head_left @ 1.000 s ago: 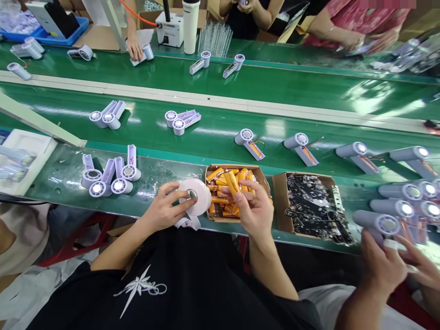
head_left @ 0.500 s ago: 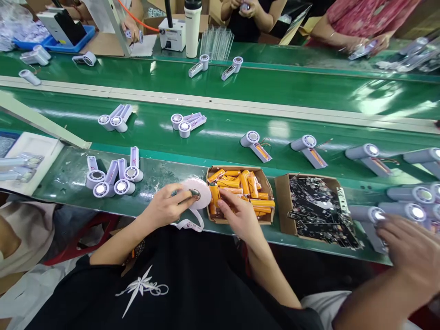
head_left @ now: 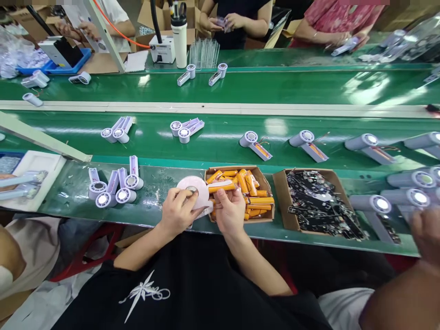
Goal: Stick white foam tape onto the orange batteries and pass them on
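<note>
My left hand (head_left: 178, 208) is closed on a roll of white tape (head_left: 201, 185), its fingers hooked at the core. Just right of the roll, my right hand (head_left: 232, 213) grips an orange battery (head_left: 215, 189) between thumb and fingers. A white strip lies along the top of this battery, close against the roll's edge. Beneath and behind the right hand is a cardboard box (head_left: 271, 214) with several orange batteries (head_left: 261, 201) in it.
A second box (head_left: 292, 223) holds black circuit boards (head_left: 316, 201). White fan housings (head_left: 125, 195) stand on the left of the bench, and more ride the green belt (head_left: 220, 153). At right, a co-worker's hand (head_left: 428, 233) is near other housings (head_left: 380, 204). Other people sit across the line.
My right hand has come out of the battery box with an orange battery, raised beside the roll. My left hand has turned the roll slightly. The co-worker's hand at right moved away rightward.
</note>
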`<state>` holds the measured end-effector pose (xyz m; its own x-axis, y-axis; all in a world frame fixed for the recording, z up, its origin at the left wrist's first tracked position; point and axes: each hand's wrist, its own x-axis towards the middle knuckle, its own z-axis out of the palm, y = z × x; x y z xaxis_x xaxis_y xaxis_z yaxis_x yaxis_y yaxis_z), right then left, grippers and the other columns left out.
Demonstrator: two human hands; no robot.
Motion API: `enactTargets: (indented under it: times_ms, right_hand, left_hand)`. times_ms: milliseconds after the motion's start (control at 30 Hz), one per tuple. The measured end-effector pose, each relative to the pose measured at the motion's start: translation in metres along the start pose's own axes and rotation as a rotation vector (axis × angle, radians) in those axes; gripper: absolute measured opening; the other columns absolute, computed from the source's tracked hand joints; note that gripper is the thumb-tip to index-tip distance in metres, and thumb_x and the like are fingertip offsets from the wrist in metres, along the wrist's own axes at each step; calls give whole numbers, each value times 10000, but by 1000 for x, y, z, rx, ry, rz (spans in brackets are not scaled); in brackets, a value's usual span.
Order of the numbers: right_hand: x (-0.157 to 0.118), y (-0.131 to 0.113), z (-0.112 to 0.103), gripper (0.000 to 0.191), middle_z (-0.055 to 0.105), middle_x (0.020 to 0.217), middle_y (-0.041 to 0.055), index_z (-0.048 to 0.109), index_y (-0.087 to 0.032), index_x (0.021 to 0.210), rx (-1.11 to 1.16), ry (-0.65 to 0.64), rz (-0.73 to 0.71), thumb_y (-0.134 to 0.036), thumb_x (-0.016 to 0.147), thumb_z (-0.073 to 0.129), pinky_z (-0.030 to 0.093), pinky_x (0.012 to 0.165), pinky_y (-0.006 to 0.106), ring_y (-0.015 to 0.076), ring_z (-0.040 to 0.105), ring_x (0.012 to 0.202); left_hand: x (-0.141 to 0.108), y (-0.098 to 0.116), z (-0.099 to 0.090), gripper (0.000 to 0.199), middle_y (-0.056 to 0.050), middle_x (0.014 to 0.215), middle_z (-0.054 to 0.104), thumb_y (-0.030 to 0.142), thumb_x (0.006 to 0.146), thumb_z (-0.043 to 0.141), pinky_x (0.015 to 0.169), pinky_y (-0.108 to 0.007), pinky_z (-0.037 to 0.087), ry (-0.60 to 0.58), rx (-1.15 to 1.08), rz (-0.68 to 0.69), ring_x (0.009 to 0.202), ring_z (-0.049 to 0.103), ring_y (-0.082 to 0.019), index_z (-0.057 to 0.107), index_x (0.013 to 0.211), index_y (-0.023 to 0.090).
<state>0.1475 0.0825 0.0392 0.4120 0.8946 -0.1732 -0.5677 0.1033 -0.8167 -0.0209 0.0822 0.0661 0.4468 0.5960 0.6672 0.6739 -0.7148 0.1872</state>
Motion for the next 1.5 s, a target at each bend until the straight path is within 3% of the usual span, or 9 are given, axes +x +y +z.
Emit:
enactTargets:
  times_ms: [167,300,467,633,733,867,1100,1267,1500]
  right_hand:
    - [44,-67,-35,386,808,1008,0,788,-239,1019,70,-14,-88,-378,715,982,647,787,186,127,775,900]
    - [60,-97,-60,517,781,1036,-41,724,-307,1202,69,78,-309,-335,746,966,658,848,227,119,774,952]
    - [38,-69,-56,518,799,1023,-31,608,-326,1107,-7,-61,-188,-295,739,971,663,710,232,151,800,896]
    - [25,-58,-41,516,820,1051,0,507,-310,1053,-113,-287,-170,-314,784,947,687,793,325,194,815,932]
    - [23,-66,-46,502,818,1045,7,514,-303,1048,-175,-316,-178,-329,788,943,688,830,358,209,818,916]
    - [16,-78,-76,493,819,1016,34,572,-280,1035,-256,-258,-141,-361,750,965,691,780,344,227,816,868]
    - [10,-89,-119,439,806,884,35,763,-238,1029,-436,-258,3,-302,665,1000,687,665,305,212,786,760]
    - [56,-97,-84,470,829,1003,51,810,-226,1057,-555,-174,-254,-332,643,1004,693,802,344,203,785,835]
    - [188,-61,9,329,824,1156,91,720,-178,1227,-1170,-418,-364,-253,908,740,609,1026,384,217,787,1085]
  left_hand:
    - [-34,-3,-16,368,-79,977,726,468,897,834,797,-359,557,-391,-245,61,911,580,-227,761,1113,179]
    - [-46,-61,2,392,-59,1025,755,442,814,908,871,-384,589,-634,-179,-123,1028,617,-260,795,1124,229]
    - [14,-125,51,251,-42,885,770,385,1020,661,883,-382,583,-611,-37,-310,923,665,-235,808,1161,239]
    - [111,-149,119,498,-151,1482,635,467,1042,588,1231,-535,369,-485,130,-313,1418,467,-368,666,1435,171]
    - [149,-154,154,536,-199,1535,576,459,1012,621,1292,-630,202,-490,175,-298,1494,374,-419,647,1441,138]
    - [165,-160,179,413,-237,1416,629,323,939,692,1274,-617,258,-576,153,-238,1422,467,-416,736,1292,114]
    - [161,-180,187,153,-189,1226,705,209,791,732,1150,-451,463,-764,-35,-54,1286,567,-354,814,903,145]
    - [172,-196,188,118,-81,1085,775,238,836,676,1052,-339,512,-822,-194,-29,1110,671,-246,788,834,201]
    - [171,-193,189,167,-97,1110,782,255,976,545,942,-353,529,-714,-261,-129,997,695,-236,690,927,189]
